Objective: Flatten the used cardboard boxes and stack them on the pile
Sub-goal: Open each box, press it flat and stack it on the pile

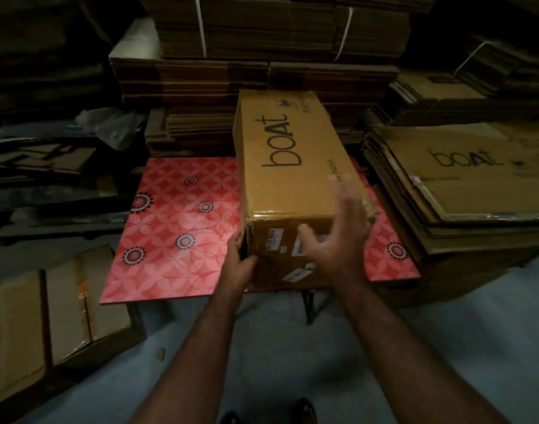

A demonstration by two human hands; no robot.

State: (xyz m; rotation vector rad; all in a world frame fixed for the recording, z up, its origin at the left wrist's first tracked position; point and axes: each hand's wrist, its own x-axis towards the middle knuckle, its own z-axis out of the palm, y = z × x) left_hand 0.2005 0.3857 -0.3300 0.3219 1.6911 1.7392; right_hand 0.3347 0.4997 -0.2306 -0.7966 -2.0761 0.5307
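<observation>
Box (292, 166) corner held by left hand (239, 264).

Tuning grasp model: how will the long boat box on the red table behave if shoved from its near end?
The box still looks assembled and taped, so probably stiff. Its long flat base on the red table makes tipping unlikely; it should slide. The left hand grips its near corner alone, hinting it is light, likely empty.

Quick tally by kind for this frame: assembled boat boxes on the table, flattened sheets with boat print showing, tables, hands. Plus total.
Assembled boat box: 1
Flattened sheet with boat print: 1
Red patterned table: 1
Hands: 2, left hand and right hand
Total: 5
The bundled cardboard stacks behind are too dim to count sheet by sheet.
</observation>
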